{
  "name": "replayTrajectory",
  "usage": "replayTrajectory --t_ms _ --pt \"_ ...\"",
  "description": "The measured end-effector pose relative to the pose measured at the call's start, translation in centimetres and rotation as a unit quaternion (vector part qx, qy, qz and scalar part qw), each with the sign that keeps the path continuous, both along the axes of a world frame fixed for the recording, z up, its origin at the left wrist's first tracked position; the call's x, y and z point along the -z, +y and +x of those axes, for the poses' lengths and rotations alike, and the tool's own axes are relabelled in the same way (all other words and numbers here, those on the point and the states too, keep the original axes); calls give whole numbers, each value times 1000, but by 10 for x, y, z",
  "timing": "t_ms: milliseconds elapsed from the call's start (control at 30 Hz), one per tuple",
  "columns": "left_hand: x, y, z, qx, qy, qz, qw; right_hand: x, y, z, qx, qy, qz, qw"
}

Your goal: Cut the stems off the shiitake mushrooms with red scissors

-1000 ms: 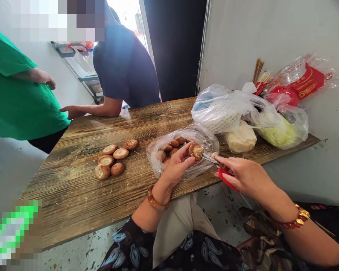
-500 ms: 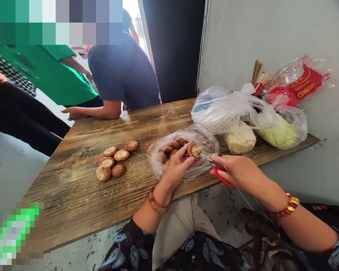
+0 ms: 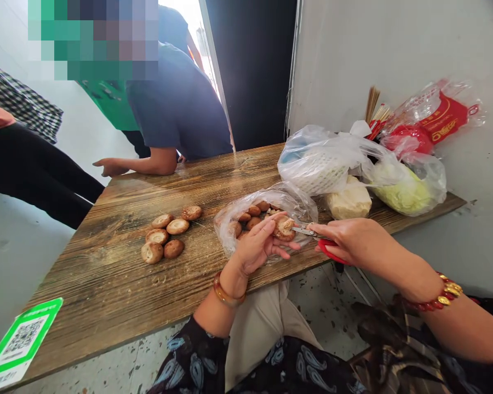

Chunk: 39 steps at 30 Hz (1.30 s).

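Observation:
My left hand (image 3: 259, 243) holds a brown mushroom (image 3: 285, 228) between thumb and fingers, its stem side turned up, over a clear plastic bag (image 3: 227, 212). More mushrooms (image 3: 253, 222) lie inside that bag. Scissors (image 3: 327, 249) with red handles are gripped in my right hand (image 3: 347, 241), and their metal blades point left at the mushroom's edge. To the left on the wooden table (image 3: 115, 295), several loose mushrooms (image 3: 156, 236) sit in a group, most with undersides up.
Behind the hands stand a white plastic bag (image 3: 312, 156), a pale block-like food (image 3: 349, 200) and a bagged cabbage (image 3: 402, 191). Skewers (image 3: 372, 104) and red packaging (image 3: 446, 117) are against the wall. A person in blue (image 3: 181, 109) leans on the far edge; a QR card (image 3: 22, 339) lies front left.
My right hand and the scissors have moved slightly right, away from the mushroom. Some left fingers have straightened beneath it. The person in green has shifted behind the one in blue.

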<state>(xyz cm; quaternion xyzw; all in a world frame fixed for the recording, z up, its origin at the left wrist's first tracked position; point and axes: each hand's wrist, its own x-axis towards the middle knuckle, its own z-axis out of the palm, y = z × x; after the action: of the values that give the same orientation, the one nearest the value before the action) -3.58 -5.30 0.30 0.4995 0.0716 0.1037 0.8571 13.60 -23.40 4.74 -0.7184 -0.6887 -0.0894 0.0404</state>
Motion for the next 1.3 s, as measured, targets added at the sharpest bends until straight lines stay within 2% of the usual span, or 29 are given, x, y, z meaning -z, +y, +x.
replayTrajectory --t_ms 167,333,467,600,1000,1300 --pt "-1 -1 -1 -16 -27 9 999 -7 -3 0 9 11 -4 1000" --pt "-2 -2 1 -98 -62 -13 993 -7 -12 0 32 61 10 998" --pt "-1 -4 3 -129 -66 2 989 -3 -12 -8 48 122 32 991" --pt "1 -7 4 -134 -72 32 988 -2 -5 -19 41 155 33 987" --pt "7 -5 7 -139 -107 129 976 0 1 -23 67 158 11 985" --pt "8 -8 9 -160 -84 159 971 1 8 -24 59 150 8 987"
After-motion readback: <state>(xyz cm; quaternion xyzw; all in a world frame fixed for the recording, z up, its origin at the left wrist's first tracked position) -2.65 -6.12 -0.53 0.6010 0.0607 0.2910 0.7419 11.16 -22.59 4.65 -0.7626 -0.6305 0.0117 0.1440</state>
